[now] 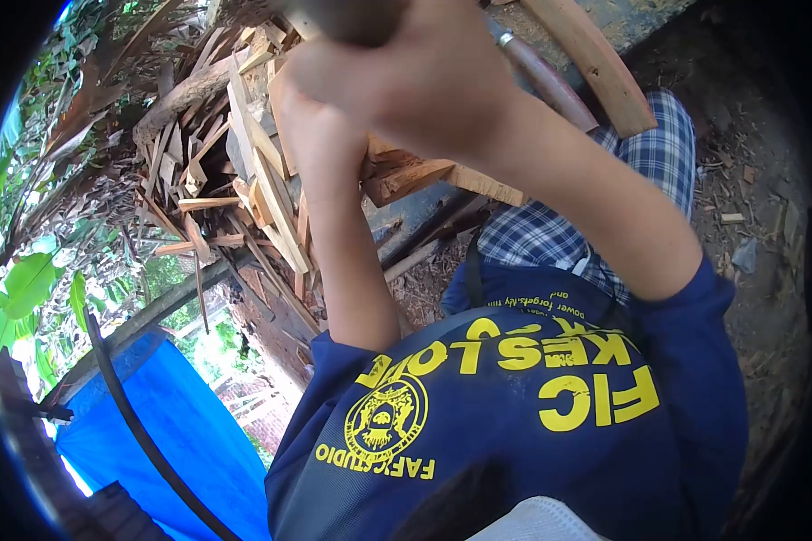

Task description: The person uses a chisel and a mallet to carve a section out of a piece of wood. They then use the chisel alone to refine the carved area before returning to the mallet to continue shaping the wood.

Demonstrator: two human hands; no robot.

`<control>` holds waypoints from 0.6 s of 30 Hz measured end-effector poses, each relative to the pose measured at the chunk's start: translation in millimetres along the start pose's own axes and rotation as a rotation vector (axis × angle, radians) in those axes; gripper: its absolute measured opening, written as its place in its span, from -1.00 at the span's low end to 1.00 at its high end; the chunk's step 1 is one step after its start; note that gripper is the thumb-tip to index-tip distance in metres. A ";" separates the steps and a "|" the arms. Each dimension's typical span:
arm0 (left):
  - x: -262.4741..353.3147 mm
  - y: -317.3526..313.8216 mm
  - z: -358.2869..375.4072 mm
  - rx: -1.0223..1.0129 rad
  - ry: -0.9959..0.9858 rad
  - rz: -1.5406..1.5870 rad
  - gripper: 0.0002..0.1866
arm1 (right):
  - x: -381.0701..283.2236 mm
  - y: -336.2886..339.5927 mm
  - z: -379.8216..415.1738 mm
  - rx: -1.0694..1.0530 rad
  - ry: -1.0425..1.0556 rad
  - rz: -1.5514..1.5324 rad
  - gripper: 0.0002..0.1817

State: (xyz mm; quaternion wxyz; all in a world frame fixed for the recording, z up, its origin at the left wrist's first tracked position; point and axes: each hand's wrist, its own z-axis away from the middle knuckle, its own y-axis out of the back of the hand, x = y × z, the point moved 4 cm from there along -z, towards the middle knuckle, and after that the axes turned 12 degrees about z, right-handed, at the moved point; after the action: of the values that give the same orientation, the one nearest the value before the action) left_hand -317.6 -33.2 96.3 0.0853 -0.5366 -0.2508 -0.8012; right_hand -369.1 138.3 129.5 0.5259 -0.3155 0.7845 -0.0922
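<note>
As hands [433,77] clasp a dark object [352,20], wood [271,189] lies heaped.

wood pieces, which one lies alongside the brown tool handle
The long plank at upper right, just right of the handle; the heaped pieces lie left.

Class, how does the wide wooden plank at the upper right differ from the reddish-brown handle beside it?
The plank is broader, the handle slimmer. The plank is a lighter orange-brown, the handle darker and redder. The handle has a silvery band near its upper end; the plank shows none. Both slant down towards the picture's right.
</note>
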 end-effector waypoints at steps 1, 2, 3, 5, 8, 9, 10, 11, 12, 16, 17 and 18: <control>12.9 -18.1 -0.9 0.137 -0.533 -0.343 -0.78 | 3.8 -1.4 -4.2 -0.056 0.038 0.048 -0.93; 14.3 -23.9 3.7 0.209 -0.647 -0.370 -0.78 | 7.6 -2.8 -8.0 -0.110 0.079 0.094 -0.93; 16.9 -30.7 9.8 0.292 -0.758 -0.403 -0.78 | 14.4 -2.7 -5.4 -0.072 0.070 0.140 -0.92; 7.7 -18.6 9.5 0.314 -0.655 -0.401 -0.79 | 28.8 -5.1 4.4 0.000 0.057 0.227 -0.90; 19.5 -17.4 24.6 0.369 -0.207 -0.438 -0.77 | 33.7 -6.8 8.2 0.113 0.059 0.349 -0.84; 19.3 -17.0 18.9 0.217 -0.326 -0.567 -0.76 | 28.4 -7.7 6.6 0.113 0.071 0.349 -0.84; 15.0 -16.7 15.7 0.188 -0.370 -0.604 -0.74 | 25.9 -10.3 5.1 0.075 0.015 0.312 -0.82; 10.7 -16.5 12.3 0.160 -0.414 -0.640 -0.72 | 24.6 -12.0 6.0 0.041 -0.050 0.277 -0.81; 6.3 -16.4 8.9 0.132 -0.459 -0.675 -0.69 | 17.3 -8.1 1.2 0.049 -0.043 0.281 -0.81; -5.3 -4.3 3.1 0.235 -0.514 -0.370 -0.77 | -17.2 10.6 -28.8 0.046 0.053 -0.013 -0.87; -11.9 -0.5 -0.8 0.251 -0.451 -0.357 -0.78 | -10.1 11.0 -27.6 0.091 0.090 0.034 -0.88; -11.7 0.2 -0.5 0.263 -0.444 -0.374 -0.77 | 12.6 8.3 -18.0 0.193 0.155 0.242 -0.86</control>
State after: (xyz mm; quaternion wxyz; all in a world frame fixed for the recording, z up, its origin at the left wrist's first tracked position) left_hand -313.2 -35.2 85.7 -0.0519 -0.6272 -0.4590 -0.6271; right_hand -391.4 134.1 123.6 0.4989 -0.1587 0.8424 -0.1274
